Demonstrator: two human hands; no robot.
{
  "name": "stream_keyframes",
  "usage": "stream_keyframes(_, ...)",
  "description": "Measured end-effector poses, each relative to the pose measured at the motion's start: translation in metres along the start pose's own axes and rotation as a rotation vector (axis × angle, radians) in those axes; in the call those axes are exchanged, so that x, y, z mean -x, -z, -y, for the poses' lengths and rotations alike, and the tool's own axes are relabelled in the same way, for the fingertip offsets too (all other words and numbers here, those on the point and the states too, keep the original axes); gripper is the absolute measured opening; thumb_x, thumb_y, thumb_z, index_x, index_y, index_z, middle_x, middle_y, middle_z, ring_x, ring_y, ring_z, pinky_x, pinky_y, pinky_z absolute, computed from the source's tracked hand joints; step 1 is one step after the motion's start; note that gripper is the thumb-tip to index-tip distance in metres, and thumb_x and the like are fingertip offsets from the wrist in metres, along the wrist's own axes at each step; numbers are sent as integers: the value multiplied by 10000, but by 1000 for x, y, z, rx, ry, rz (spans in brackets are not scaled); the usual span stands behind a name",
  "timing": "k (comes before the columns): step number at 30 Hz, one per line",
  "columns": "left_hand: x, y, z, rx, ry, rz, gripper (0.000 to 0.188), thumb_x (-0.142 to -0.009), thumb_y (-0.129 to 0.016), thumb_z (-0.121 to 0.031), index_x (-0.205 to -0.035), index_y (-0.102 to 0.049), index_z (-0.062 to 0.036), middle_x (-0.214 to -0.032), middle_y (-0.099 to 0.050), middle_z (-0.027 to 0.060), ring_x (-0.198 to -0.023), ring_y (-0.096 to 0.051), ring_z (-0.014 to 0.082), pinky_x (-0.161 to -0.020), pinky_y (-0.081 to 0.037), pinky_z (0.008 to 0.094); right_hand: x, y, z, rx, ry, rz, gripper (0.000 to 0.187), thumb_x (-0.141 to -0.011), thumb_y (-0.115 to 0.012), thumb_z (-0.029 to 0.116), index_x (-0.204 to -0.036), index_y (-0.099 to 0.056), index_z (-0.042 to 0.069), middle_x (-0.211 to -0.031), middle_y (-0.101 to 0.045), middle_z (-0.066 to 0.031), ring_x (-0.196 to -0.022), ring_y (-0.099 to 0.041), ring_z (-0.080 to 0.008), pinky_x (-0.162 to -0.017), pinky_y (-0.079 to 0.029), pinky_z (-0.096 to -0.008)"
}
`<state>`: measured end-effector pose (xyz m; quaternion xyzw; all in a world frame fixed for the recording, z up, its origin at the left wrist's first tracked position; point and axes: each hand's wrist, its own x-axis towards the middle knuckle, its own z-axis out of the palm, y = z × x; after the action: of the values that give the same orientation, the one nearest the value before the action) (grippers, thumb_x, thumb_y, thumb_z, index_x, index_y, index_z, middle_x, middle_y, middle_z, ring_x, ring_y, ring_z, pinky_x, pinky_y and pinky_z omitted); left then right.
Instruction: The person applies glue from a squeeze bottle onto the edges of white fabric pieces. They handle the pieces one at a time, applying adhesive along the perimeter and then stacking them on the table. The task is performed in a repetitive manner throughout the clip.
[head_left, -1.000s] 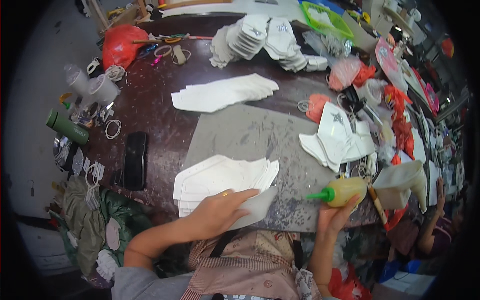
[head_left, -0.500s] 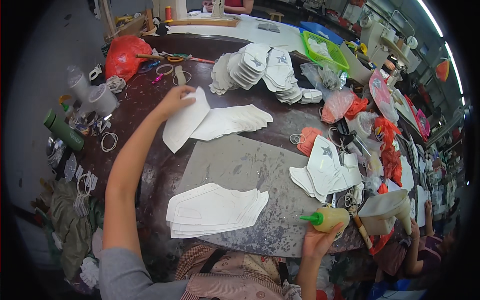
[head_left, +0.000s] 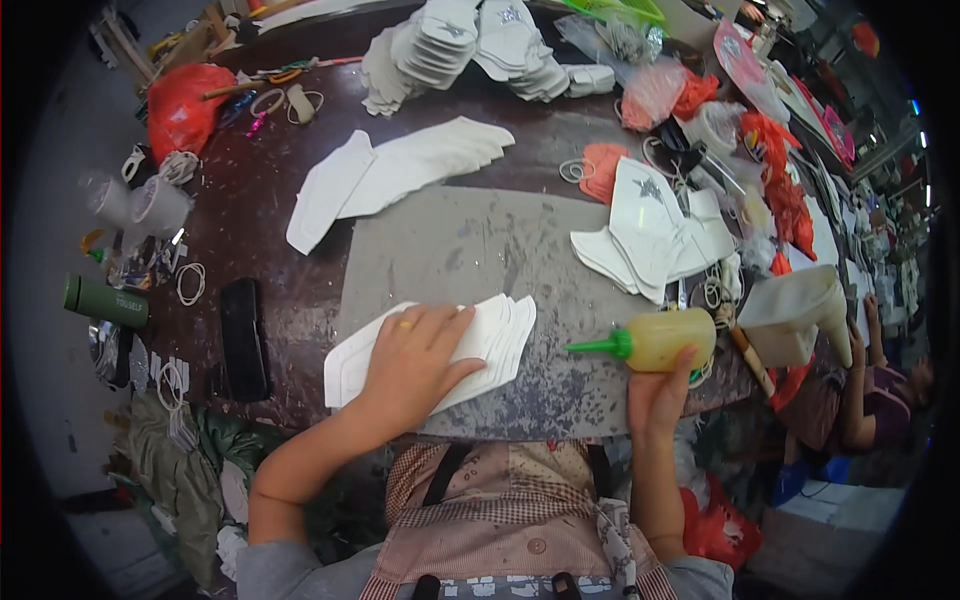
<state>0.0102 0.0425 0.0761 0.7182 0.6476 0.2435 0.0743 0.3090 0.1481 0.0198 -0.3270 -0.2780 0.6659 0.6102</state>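
Note:
My left hand (head_left: pixel 422 352) lies with fingers stretched over a fanned stack of white cut pieces (head_left: pixel 500 345), covering much of it. The stack rests on a grey board (head_left: pixel 440 240) close to me. In my right hand (head_left: pixel 660 392) is a squeeze bottle (head_left: pixel 672 338) of yellowish liquid, probably glue, tipped sideways. Its green nozzle points left, above the board and apart from the stack. Beyond the board, a row of overlapping white pieces (head_left: pixel 430 165) spreads out, with one piece (head_left: pixel 332 188) at its left end. White pieces with a star print (head_left: pixel 648 225) sit on the board's right side.
Taller piles of white pieces (head_left: pixel 425 50) stand at the back. A black case (head_left: pixel 244 340) and a green flask (head_left: pixel 106 300) lie to the left, a red plastic bag (head_left: pixel 188 108) behind them. On the right are a whitish plastic container (head_left: pixel 795 310) and crumpled bags. Another person (head_left: pixel 880 395) sits far right.
My left hand has left the far row's end piece and come back toward me onto the near stack. My right hand has raised the bottle slightly. The view has tilted downward.

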Motion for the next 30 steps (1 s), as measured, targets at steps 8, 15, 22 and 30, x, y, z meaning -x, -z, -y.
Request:
stream_keyframes(8, -5, -9, 7, -80, 36, -22, 634, -752, -803, -326, -1264, -581, -26, -1290, -550, 127, -1221, -507, 317, -1030, -360, 450, 26, -2, 13, -10, -45, 23, 568, -987, -557, 453, -1408, -435, 93, -1328, -561, -106, -1190, -586, -263, -1000, -501, -438)
stream_keyframes(15, -3, 35, -15, 232, -144, -9, 268, -796, -769, -156, -1034, -702, -51, -942, -654, 96, -824, -638, 261, -770, -476, 372, 23, 10, 26, -109, -41, -28, 574, -987, -550, 463, -1407, -432, 89, -1323, -568, -110, -1180, -593, -267, -987, -510, -446)
stream_keyframes(22, 12, -21, -23, -26, -306, 151, 380, -740, -732, -129, -1115, -739, -194, -903, -578, 62, -753, -595, 215, -632, -454, 350, 13, -13, 20, 237, 20, 86, 460, -965, -656, 241, -1311, -491, -12, -1191, -607, -100, -1097, -614, -193, -941, -513, -359)
stream_keyframes(30, 19, -24, -33, 14, -228, 117, 424, -756, -770, -284, -1160, -713, -167, -996, -544, 95, -791, -573, 225, -656, -433, 352, 11, -19, 11, 414, 1, 78, 495, -907, -732, 321, -1221, -544, -12, -1054, -612, -47, -927, -594, -121, -786, -486, -263)
